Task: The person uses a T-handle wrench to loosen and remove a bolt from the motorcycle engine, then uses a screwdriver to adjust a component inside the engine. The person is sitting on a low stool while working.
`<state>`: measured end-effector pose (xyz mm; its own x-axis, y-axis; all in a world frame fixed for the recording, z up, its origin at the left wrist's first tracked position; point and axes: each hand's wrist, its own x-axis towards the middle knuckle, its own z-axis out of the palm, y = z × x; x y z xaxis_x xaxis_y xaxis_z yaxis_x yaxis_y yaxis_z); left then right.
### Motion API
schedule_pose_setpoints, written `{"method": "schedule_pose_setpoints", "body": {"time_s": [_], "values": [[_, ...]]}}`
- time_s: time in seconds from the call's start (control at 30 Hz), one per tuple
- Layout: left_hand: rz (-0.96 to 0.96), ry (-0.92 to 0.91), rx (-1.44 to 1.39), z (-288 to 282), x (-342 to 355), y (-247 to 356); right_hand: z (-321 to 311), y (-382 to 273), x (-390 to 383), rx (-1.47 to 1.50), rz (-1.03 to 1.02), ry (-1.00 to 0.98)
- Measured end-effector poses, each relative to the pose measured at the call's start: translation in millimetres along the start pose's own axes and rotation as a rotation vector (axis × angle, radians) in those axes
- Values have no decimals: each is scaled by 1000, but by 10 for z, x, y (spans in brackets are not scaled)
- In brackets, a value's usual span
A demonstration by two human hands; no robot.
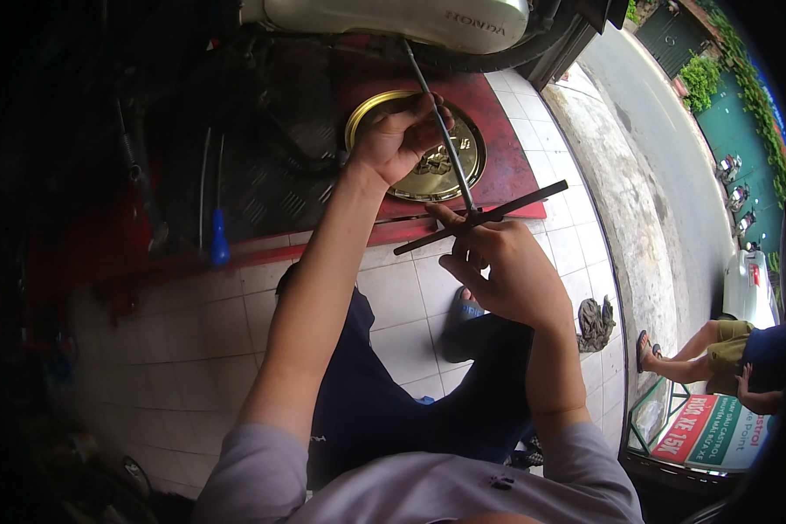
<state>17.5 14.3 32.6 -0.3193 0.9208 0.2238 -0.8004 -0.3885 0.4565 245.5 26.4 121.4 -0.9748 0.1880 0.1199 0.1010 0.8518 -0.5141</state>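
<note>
head view: worn on head, tilted down | left hand (pixel 397 144), right hand (pixel 520 271) — seen close | street (pixel 659 109) caught rightward — farther off

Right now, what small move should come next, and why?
Probably a slight turn of the crossbar with the right hand, which is already against it: the left hand is at the shaft, whose far end appears to reach the silver cover's underside, though its seating is hidden.

Street-side repair workshop: a motorbike (pixel 384 17) over the red platform (pixel 511 179), a gold tray (pixel 473 166) on it, a blue-handled screwdriver (pixel 219 244) at its left, a road (pixel 651 96) beyond its right
</note>
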Motion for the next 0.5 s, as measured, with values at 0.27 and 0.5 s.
{"method": "schedule_pose_setpoints", "body": {"time_s": [0.27,0.5], "values": [[0,51,91,-1,-16,-19,-143,-189,-179,-201,-255,307],[6,80,156,2,4,-54,-22,9,-75,-417,-129,494]]}}
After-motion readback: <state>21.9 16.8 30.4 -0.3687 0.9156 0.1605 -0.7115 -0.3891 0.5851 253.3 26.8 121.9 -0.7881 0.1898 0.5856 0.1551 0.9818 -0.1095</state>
